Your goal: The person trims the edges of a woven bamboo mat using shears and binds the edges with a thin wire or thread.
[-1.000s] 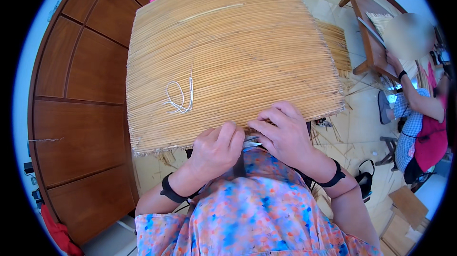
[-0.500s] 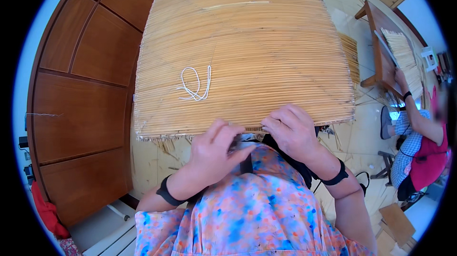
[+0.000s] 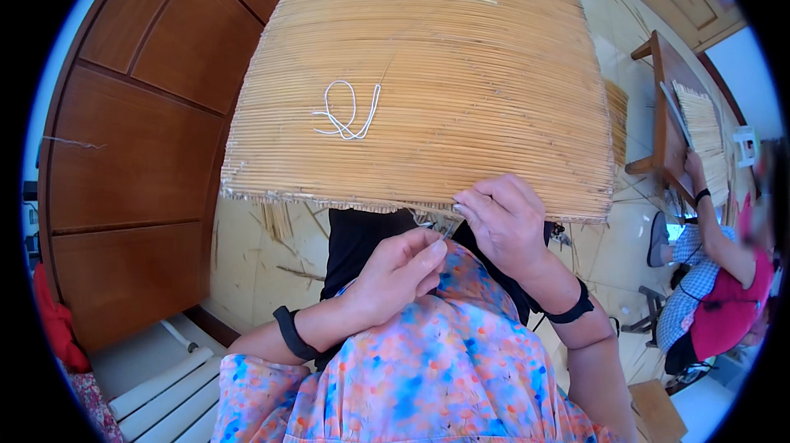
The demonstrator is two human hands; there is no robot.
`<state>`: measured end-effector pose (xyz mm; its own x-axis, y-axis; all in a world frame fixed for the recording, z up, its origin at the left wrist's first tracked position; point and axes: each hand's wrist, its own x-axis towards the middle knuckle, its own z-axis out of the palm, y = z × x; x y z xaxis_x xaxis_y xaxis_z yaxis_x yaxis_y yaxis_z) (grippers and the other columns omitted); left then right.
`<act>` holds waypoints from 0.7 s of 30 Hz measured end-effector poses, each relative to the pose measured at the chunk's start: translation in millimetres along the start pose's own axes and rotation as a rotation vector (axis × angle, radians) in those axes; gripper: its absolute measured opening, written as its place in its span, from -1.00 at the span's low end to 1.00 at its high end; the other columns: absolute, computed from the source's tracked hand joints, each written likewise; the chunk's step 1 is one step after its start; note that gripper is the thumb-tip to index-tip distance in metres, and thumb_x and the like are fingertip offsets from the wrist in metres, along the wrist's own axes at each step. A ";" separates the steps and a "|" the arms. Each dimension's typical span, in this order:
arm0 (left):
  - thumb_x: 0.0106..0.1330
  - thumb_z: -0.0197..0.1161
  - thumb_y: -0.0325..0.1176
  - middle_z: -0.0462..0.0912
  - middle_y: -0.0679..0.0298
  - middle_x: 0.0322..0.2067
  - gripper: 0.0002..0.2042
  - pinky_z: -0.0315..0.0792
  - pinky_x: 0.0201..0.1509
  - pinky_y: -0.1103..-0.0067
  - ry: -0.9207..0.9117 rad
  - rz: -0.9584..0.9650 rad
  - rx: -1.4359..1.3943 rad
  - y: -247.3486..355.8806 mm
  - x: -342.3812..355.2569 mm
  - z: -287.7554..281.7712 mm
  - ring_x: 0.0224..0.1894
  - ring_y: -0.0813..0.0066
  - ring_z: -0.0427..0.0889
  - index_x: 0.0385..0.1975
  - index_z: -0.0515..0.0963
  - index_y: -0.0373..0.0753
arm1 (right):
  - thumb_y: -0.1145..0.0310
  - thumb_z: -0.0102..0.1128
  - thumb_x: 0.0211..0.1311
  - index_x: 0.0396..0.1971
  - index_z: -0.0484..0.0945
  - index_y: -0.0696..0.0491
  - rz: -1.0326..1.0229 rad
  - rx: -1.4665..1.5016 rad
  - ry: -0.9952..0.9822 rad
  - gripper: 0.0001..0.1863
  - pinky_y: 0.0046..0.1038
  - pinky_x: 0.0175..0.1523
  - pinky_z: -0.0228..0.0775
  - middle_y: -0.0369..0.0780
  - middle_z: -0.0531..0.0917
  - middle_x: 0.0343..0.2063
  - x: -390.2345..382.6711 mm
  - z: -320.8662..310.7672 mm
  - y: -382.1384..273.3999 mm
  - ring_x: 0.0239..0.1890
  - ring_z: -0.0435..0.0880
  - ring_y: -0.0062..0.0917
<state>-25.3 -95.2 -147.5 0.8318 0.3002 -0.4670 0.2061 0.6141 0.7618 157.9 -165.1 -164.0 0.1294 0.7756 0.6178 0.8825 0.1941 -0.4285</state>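
A broad mat of straw-coloured stalks (image 3: 494, 72), laid side by side, spreads out in front of me. At its near edge my right hand (image 3: 510, 225) is closed, thumb and fingertips pinching the rim. My left hand (image 3: 399, 274) is just below that edge, off the mat, with thumb and forefinger pressed together. Something small and thin seems to be at its fingertips, too fine to name. On top of the mat, left of the middle, lies a looped white thread (image 3: 354, 134), with what looks like a thin needle at its upper end.
Brown wooden panelling (image 3: 148, 155) stands along the left. To the right, another person's hand (image 3: 695, 167) rests by a bundle of stalks (image 3: 699, 118) on a low wooden table (image 3: 662, 114). Loose stalks (image 3: 276, 221) lie on the tiled floor.
My left hand has come away from the mat's near edge, down toward me. The right hand stays pinched on the rim. The view has shifted slightly.
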 end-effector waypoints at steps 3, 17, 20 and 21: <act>0.48 0.00 -0.26 0.40 0.40 -0.47 -0.75 0.25 -0.46 0.72 0.103 0.067 -0.016 -3.3 -3.6 4.4 -0.53 0.69 0.31 -0.10 0.45 -0.32 | 0.49 0.26 -0.15 -0.44 0.61 0.05 0.010 -0.011 0.009 -0.83 -0.40 -0.37 0.39 -0.29 0.54 -0.50 -2.7 4.8 -4.4 -0.44 0.54 -0.42; 0.45 0.07 -0.21 0.37 0.43 -0.59 -0.77 0.01 -0.68 0.78 0.326 -0.032 -0.216 -3.7 -12.0 -0.1 -0.68 0.78 0.16 -0.17 0.47 -0.27 | 0.49 0.23 -0.13 -0.47 0.58 0.04 0.032 -0.052 0.011 -0.86 -0.40 -0.35 0.37 -0.31 0.51 -0.52 -4.0 16.0 -15.6 -0.44 0.53 -0.42; 0.45 0.08 -0.21 0.37 0.43 -0.59 -0.77 0.00 -0.68 0.77 0.324 -0.046 -0.246 -1.8 -11.6 -0.6 -0.69 0.78 0.15 -0.18 0.47 -0.27 | 0.49 0.23 -0.14 -0.46 0.57 0.03 0.034 -0.060 0.009 -0.85 -0.40 -0.35 0.35 -0.32 0.50 -0.52 -3.4 16.5 -16.4 -0.43 0.52 -0.43; 0.45 0.08 -0.21 0.37 0.43 -0.59 -0.77 0.00 -0.68 0.77 0.327 -0.046 -0.245 -1.2 -11.7 -0.8 -0.69 0.78 0.15 -0.18 0.47 -0.27 | 0.49 0.23 -0.14 -0.46 0.57 0.03 0.035 -0.057 0.009 -0.85 -0.40 -0.35 0.35 -0.32 0.50 -0.52 -3.5 16.5 -16.4 -0.43 0.52 -0.43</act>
<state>-35.7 -98.9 -143.4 0.6089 0.4599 -0.6464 0.0779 0.7762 0.6257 135.5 -161.1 -170.1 0.1649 0.7756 0.6093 0.9017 0.1319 -0.4118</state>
